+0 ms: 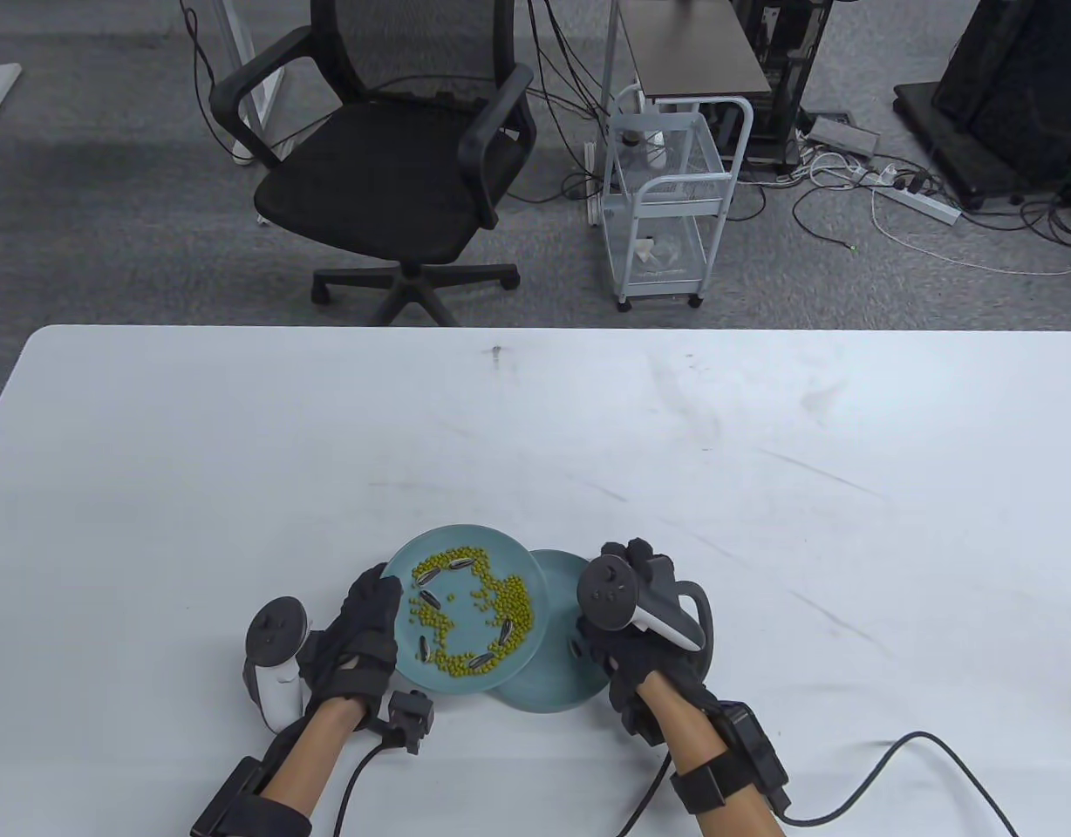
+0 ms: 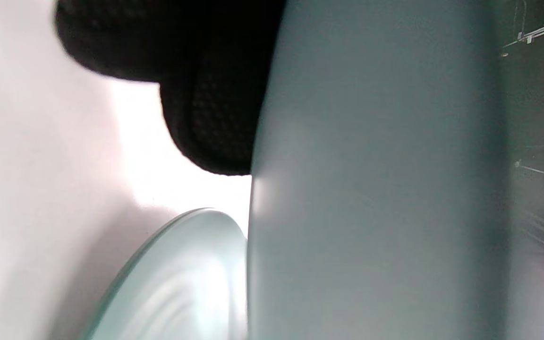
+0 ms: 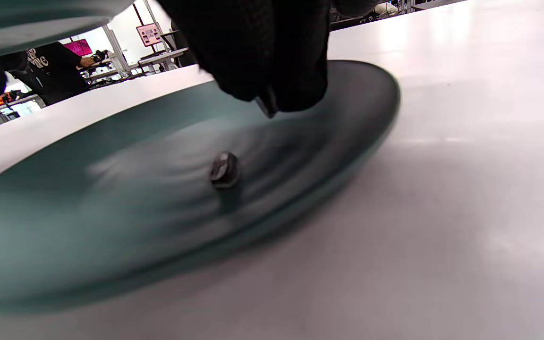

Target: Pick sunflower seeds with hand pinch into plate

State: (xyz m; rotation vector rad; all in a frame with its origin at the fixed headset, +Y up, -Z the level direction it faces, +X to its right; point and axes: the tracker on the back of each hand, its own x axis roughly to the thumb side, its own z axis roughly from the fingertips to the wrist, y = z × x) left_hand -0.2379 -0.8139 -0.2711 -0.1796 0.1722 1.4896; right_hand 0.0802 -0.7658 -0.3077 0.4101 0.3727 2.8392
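Note:
A teal plate holds yellow-green mung beans mixed with several striped sunflower seeds. My left hand grips its left rim; it overlaps a second teal plate to its right. In the left wrist view my fingers lie against the held plate's underside, above the second plate. My right hand hovers over the second plate. In the right wrist view it pinches a seed tip above that plate, where one sunflower seed lies.
The white table stretches wide beyond and to the right of the plates. Cables run from both wrists toward the near edge. A black office chair and a white cart stand past the far edge.

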